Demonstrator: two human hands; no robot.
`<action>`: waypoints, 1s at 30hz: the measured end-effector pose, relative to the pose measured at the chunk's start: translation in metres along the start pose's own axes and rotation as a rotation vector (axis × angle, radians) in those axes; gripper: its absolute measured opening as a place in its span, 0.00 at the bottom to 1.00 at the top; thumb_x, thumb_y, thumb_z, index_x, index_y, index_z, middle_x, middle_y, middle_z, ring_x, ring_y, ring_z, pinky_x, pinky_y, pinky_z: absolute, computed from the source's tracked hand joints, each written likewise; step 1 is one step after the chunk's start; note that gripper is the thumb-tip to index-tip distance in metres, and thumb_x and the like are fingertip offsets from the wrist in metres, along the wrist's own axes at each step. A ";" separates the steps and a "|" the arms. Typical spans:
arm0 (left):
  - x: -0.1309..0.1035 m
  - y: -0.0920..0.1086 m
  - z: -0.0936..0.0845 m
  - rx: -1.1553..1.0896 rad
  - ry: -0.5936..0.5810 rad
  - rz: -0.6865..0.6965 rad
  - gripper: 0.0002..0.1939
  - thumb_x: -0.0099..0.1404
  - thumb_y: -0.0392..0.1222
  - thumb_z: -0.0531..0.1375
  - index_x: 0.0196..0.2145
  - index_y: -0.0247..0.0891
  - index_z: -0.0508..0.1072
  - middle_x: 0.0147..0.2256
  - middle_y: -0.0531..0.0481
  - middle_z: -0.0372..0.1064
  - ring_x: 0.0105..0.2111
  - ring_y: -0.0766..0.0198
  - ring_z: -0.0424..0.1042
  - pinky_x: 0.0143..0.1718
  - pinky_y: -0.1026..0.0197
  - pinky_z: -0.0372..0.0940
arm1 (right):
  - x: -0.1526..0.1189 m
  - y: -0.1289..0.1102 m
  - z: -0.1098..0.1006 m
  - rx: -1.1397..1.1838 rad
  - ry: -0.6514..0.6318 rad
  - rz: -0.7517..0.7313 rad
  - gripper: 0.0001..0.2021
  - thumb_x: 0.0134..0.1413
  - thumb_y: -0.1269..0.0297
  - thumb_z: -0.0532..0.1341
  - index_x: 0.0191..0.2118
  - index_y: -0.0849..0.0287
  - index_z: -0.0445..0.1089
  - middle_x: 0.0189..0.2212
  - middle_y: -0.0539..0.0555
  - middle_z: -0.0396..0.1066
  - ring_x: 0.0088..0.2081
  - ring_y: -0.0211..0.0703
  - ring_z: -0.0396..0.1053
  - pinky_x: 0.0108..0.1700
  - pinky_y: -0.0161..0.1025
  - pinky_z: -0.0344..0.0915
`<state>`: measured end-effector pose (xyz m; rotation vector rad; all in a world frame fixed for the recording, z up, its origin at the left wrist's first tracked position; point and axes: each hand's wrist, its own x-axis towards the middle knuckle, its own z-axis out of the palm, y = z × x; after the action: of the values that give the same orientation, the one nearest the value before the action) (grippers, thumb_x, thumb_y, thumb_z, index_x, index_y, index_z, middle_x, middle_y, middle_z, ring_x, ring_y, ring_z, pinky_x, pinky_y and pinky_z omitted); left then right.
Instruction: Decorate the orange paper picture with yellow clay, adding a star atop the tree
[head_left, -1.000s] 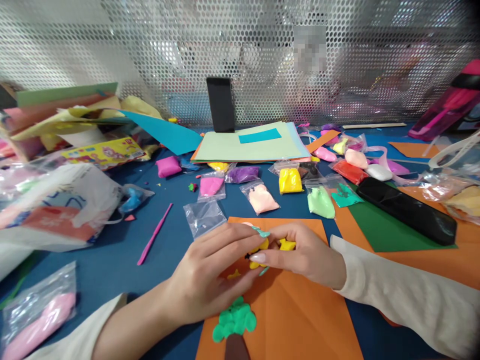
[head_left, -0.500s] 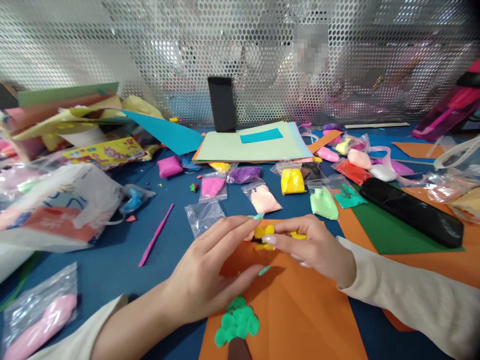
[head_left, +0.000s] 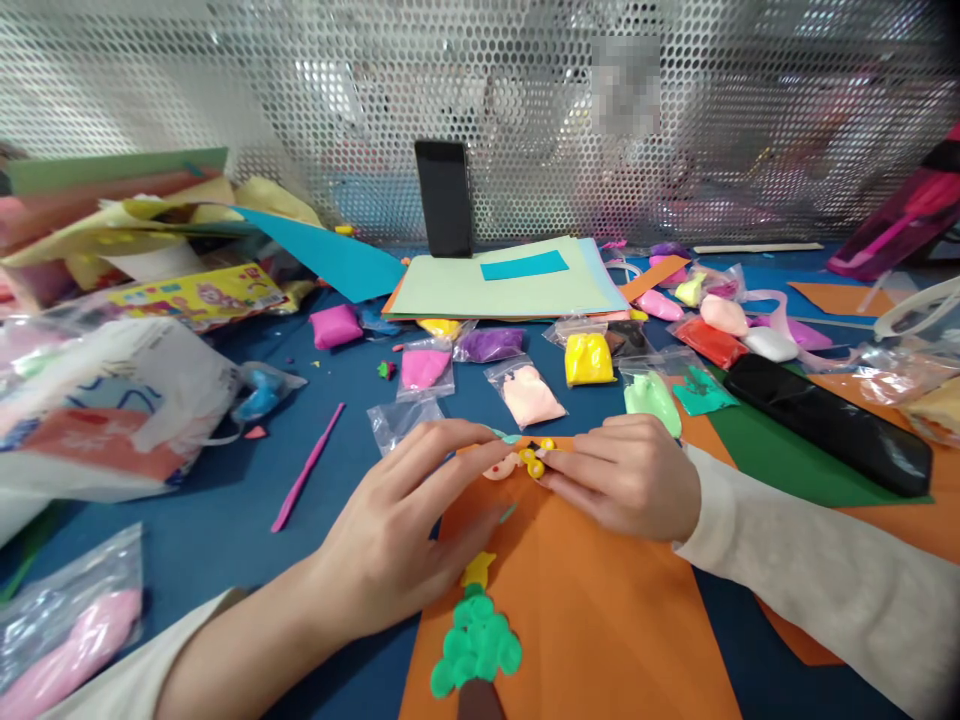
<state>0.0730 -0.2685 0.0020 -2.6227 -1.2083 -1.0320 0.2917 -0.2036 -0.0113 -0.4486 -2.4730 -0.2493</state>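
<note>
An orange sheet of paper [head_left: 600, 610] lies in front of me, bearing a green clay tree [head_left: 477, 645] with a brown trunk and a yellow star on top. Near the sheet's far edge is a small pale pink clay face [head_left: 501, 467] with red dots. My left hand [head_left: 416, 520] arches over the sheet, thumb apart from the fingers, fingertips beside the face. Just right of it are yellow clay pieces [head_left: 534, 463] with a bit of black. My right hand [head_left: 626, 475] has its fingers closed together with their tips on this yellow clay; the palm is hidden.
Beyond my hands lie small bags of clay, including a yellow one [head_left: 589, 358]. A pink clay tool [head_left: 307, 470] is at left, a black case [head_left: 825, 425] at right. A phone [head_left: 443, 198] stands against the perforated metal screen, behind a paper stack [head_left: 510, 290].
My right hand has lowered the yellow clay onto the paper and its fingers have drawn together. My left hand has shifted slightly left, uncovering the yellow star and the pink face.
</note>
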 end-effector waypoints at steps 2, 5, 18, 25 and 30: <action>0.000 0.000 0.000 -0.002 -0.014 -0.002 0.14 0.62 0.31 0.57 0.47 0.34 0.65 0.42 0.43 0.66 0.41 0.64 0.68 0.41 0.63 0.66 | -0.001 0.000 0.000 0.054 0.010 0.031 0.08 0.56 0.65 0.59 0.30 0.62 0.73 0.20 0.49 0.73 0.19 0.34 0.66 0.23 0.36 0.52; 0.001 0.000 -0.001 -0.008 -0.040 -0.001 0.14 0.63 0.31 0.56 0.47 0.35 0.64 0.42 0.43 0.66 0.41 0.63 0.68 0.41 0.63 0.67 | -0.003 -0.001 0.001 0.144 -0.050 0.146 0.11 0.53 0.65 0.60 0.40 0.63 0.73 0.24 0.50 0.76 0.21 0.36 0.69 0.22 0.36 0.54; 0.000 -0.001 -0.001 -0.040 -0.109 -0.002 0.15 0.63 0.32 0.54 0.49 0.37 0.64 0.43 0.42 0.67 0.41 0.61 0.69 0.39 0.60 0.69 | 0.002 0.004 -0.003 0.360 -0.275 0.487 0.11 0.47 0.64 0.61 0.38 0.58 0.73 0.17 0.46 0.68 0.18 0.35 0.66 0.24 0.31 0.54; 0.000 0.000 -0.002 -0.032 -0.137 -0.002 0.14 0.64 0.33 0.53 0.47 0.35 0.65 0.43 0.41 0.67 0.41 0.61 0.69 0.39 0.60 0.69 | 0.005 0.006 -0.006 0.376 -0.343 0.548 0.12 0.45 0.62 0.62 0.38 0.57 0.71 0.17 0.45 0.63 0.19 0.36 0.64 0.25 0.33 0.51; 0.000 0.000 0.002 -0.006 -0.167 0.024 0.13 0.65 0.36 0.53 0.48 0.35 0.65 0.44 0.40 0.68 0.44 0.58 0.69 0.42 0.57 0.68 | 0.005 0.006 -0.008 0.378 -0.365 0.510 0.14 0.45 0.60 0.63 0.40 0.56 0.71 0.17 0.45 0.64 0.19 0.36 0.63 0.25 0.33 0.50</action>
<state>0.0741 -0.2679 0.0005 -2.7679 -1.2020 -0.8282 0.2942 -0.1991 -0.0017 -0.9976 -2.5574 0.5406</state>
